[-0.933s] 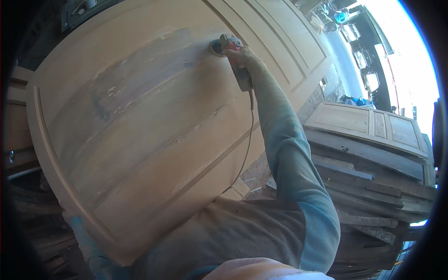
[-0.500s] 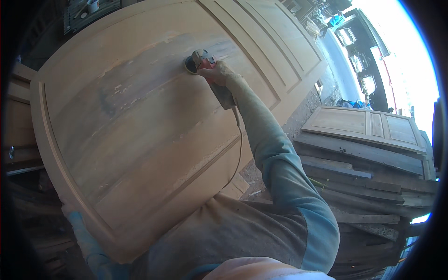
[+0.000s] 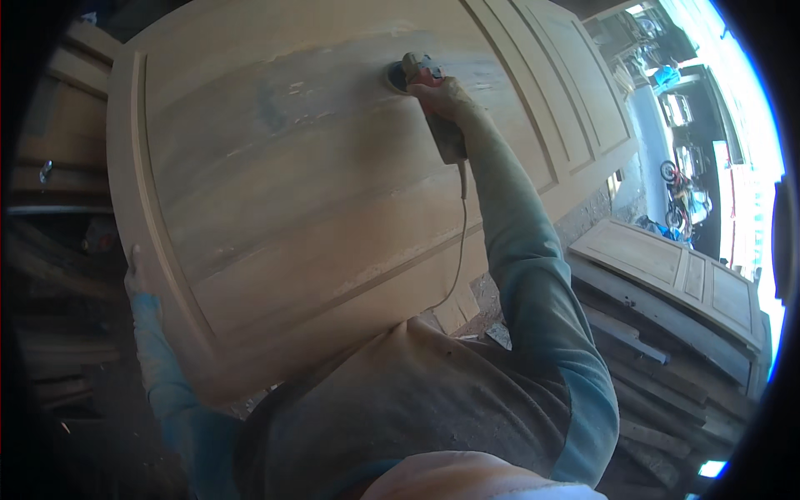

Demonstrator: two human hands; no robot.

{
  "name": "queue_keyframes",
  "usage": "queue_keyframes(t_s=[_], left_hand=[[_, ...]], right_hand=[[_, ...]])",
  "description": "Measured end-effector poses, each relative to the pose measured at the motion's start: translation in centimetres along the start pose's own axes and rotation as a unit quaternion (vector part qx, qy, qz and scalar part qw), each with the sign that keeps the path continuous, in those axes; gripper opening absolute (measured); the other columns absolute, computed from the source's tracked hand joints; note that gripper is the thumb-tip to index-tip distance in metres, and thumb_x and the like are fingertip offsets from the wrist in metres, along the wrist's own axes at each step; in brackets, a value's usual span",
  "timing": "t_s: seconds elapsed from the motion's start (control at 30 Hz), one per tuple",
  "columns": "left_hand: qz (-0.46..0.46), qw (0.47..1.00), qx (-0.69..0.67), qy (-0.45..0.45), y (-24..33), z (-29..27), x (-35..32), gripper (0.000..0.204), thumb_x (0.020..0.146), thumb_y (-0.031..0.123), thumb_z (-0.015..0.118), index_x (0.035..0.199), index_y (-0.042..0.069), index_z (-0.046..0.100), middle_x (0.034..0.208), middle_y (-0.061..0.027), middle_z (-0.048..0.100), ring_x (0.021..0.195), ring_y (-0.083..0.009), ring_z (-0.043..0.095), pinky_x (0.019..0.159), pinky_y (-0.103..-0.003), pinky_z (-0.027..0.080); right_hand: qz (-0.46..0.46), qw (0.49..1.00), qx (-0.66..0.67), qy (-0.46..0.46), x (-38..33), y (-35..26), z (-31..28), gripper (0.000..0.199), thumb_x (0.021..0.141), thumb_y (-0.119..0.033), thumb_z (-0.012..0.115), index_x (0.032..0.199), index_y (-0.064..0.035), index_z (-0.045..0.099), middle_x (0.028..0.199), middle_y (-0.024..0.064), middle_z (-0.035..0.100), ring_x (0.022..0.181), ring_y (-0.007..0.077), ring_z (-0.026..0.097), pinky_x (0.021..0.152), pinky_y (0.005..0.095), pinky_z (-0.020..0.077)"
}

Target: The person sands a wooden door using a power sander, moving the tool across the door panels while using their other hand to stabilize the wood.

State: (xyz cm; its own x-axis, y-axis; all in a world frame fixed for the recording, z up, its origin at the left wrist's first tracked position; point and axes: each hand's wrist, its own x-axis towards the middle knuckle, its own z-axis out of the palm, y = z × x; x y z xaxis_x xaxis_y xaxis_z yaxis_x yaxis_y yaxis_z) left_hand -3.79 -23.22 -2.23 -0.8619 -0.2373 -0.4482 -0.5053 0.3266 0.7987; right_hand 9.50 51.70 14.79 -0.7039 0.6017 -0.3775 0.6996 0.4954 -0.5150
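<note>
A large pale wooden door [image 3: 292, 192] with raised panels lies tilted before me. My right hand [image 3: 446, 100] grips a handheld power sander [image 3: 417, 75] pressed flat on the door's upper middle panel; its cord [image 3: 461, 242] hangs down along my arm. My left hand [image 3: 136, 275] holds the door's left edge, fingers curled around the frame. Grey, dusty streaks mark the wood left of the sander.
Another panelled door [image 3: 667, 275] rests on stacked wooden planks [image 3: 658, 375] at the right. More timber is piled in shadow at the left [image 3: 50, 250]. A motorbike [image 3: 679, 192] and a bright street lie beyond at the upper right.
My right hand has slid the sander leftward and slightly down across the panel. My left hand has come up to the door's left edge.
</note>
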Motion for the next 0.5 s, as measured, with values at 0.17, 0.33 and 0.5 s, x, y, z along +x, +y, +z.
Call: queue_keyframes(t_s=[0.17, 0.33, 0.5], left_hand=[[0.006, 0.999, 0.025, -0.024, -0.6, -1.3, 0.8, 0.083, 0.092, 0.063, 0.073, 0.134, -0.008, 0.066, 0.125, -0.0154, 0.073, 0.105, -0.0243, 0.072, 0.09, -0.033, 0.059], [0.064, 0.996, 0.058, -0.026, -1.3, -1.1, 2.1, 0.089, 0.089, 0.067, 0.074, 0.132, -0.01, 0.066, 0.121, -0.017, 0.073, 0.103, -0.0239, 0.071, 0.088, -0.033, 0.059], [0.025, 0.998, 0.051, -0.035, -1.0, -1.0, 2.6, 0.089, 0.089, 0.067, 0.075, 0.133, -0.01, 0.066, 0.122, -0.0173, 0.072, 0.103, -0.0244, 0.071, 0.089, -0.034, 0.058]], right_hand=[[-0.106, 0.994, -0.001, -0.012, -5.4, -3.0, 4.9, 0.049, 0.076, -0.048, 0.08, 0.098, -0.0048, 0.073, 0.084, 0.0106, 0.073, 0.083, 0.0227, 0.071, 0.081, 0.0374, 0.0554], [-0.087, 0.996, -0.018, -0.008, -5.5, -2.1, 3.3, 0.047, 0.078, -0.048, 0.079, 0.094, -0.0034, 0.075, 0.081, 0.01, 0.072, 0.081, 0.0224, 0.072, 0.08, 0.0379, 0.0563], [-0.038, 0.998, 0.004, -0.049, -4.4, -3.3, 2.8, 0.053, 0.077, -0.05, 0.08, 0.097, -0.0011, 0.076, 0.087, 0.0128, 0.074, 0.084, 0.0245, 0.073, 0.081, 0.0387, 0.0569]])
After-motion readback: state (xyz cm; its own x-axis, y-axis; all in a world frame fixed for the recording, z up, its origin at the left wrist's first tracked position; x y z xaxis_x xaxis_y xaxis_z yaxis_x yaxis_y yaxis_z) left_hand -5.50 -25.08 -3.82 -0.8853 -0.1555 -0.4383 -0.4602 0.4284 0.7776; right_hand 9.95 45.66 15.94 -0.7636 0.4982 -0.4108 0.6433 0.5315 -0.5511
